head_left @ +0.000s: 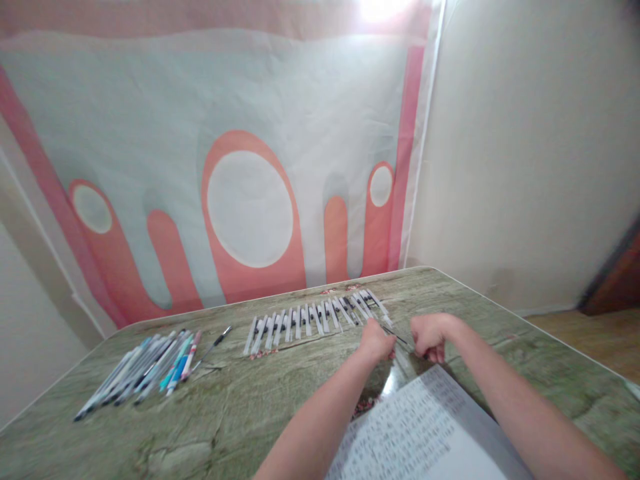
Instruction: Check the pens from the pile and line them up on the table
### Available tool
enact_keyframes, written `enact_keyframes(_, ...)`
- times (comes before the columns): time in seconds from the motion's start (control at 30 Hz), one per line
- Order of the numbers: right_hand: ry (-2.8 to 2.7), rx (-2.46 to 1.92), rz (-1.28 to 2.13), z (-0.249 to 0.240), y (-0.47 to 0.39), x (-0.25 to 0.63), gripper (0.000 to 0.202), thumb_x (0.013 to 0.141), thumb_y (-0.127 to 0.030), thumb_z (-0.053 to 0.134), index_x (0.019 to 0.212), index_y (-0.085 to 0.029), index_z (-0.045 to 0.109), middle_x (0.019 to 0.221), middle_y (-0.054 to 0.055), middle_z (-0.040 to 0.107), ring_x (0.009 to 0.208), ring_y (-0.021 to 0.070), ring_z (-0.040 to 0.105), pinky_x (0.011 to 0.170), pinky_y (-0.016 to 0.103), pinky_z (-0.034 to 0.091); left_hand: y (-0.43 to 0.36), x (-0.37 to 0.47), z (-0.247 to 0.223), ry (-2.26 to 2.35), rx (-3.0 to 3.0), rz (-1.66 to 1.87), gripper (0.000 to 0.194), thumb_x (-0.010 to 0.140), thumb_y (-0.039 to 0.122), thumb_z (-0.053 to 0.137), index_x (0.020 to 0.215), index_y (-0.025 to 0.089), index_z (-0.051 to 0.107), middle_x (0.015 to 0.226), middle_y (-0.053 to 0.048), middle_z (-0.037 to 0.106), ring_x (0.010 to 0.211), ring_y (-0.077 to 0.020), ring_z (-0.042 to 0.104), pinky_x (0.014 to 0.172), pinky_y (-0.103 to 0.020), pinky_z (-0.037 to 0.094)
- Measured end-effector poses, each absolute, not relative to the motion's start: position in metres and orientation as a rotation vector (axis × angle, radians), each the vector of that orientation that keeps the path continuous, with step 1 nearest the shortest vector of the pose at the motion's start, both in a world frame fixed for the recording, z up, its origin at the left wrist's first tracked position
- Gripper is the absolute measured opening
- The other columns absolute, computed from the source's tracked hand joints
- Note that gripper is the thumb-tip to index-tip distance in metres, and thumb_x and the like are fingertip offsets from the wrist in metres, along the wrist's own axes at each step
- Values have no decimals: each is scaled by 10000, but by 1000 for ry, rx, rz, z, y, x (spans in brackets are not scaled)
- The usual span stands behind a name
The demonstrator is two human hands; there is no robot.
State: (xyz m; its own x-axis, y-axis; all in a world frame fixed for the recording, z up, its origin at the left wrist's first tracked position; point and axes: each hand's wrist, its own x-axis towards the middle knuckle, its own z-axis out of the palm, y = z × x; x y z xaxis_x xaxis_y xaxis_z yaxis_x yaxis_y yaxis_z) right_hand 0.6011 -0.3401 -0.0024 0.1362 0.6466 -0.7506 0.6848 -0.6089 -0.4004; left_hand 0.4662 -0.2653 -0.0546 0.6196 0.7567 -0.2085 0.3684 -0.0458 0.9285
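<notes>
My left hand [377, 340] is closed, its fingers pinched around a thin dark pen [396, 335] that points to the right. A little to the right, my right hand [429, 337] is closed with its fingers curled under; what it holds, if anything, is hidden. Just beyond my left hand, a long row of clear pens with dark parts [315, 320] lies side by side on the table. Below both hands sits a sheet of paper covered in handwriting [415, 427], partly behind my forearms.
On the left of the stone-patterned table [240, 427] lies a bundle of markers and pens [145, 363]. A single black-gripped pen [219, 339] lies beside it. A printed pink and grey cloth [310, 133] hangs behind the table.
</notes>
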Motion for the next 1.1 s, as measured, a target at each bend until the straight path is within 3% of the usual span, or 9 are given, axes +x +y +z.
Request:
enact_keyframes(0.27, 1438, 2224, -1537, -1, -338, 602, 141, 523, -183, 634, 533, -65, 556, 448, 24, 580, 394, 108, 555, 413, 206, 492, -270, 474, -37, 1003, 2031, 320, 279, 647, 192, 577, 907, 108, 519, 657, -70, 624, 632, -162, 600, 584, -236, 452)
enact_keyframes(0.53, 1504, 2247, -1579, 6, -342, 604, 108, 540, -177, 623, 564, -84, 573, 432, 7, 572, 397, 112, 553, 429, 220, 496, -272, 473, -36, 998, 2185, 375, 330, 660, 266, 576, 943, 112, 503, 861, -127, 621, 825, -208, 584, 692, -267, 433)
enact_keyframes(0.6, 1610, 2411, -1510, 7, -339, 606, 81, 583, -175, 595, 571, -99, 571, 423, -7, 562, 403, 103, 551, 431, 200, 487, -273, 472, -36, 999, 2205, 409, 379, 668, 299, 572, 982, 107, 482, 899, -144, 610, 846, -221, 575, 702, -281, 425)
enact_keyframes(0.77, 1765, 3009, -937, -8, -322, 607, 135, 692, -182, 524, 580, -115, 557, 468, 13, 591, 415, 89, 554, 404, 148, 426, -274, 461, -36, 960, 2250, 467, 417, 687, 280, 551, 1048, 101, 442, 945, -162, 590, 882, -225, 553, 735, -286, 396)
enact_keyframes(0.93, 1726, 3103, -1137, -30, -312, 603, 98, 695, -173, 558, 613, -120, 554, 488, 18, 611, 442, 103, 576, 419, 154, 432, -272, 443, -45, 774, 2241, 462, 369, 715, 213, 486, 1072, 124, 449, 796, -78, 607, 730, -164, 555, 670, -256, 394)
enact_keyframes(1.1, 1713, 3134, -1201, -39, -309, 606, 103, 676, -174, 584, 593, -127, 543, 452, 11, 592, 440, 117, 582, 410, 164, 440, -274, 434, -52, 678, 2257, 560, 311, 693, 184, 486, 1001, 150, 502, 826, -58, 591, 730, -149, 530, 672, -257, 389)
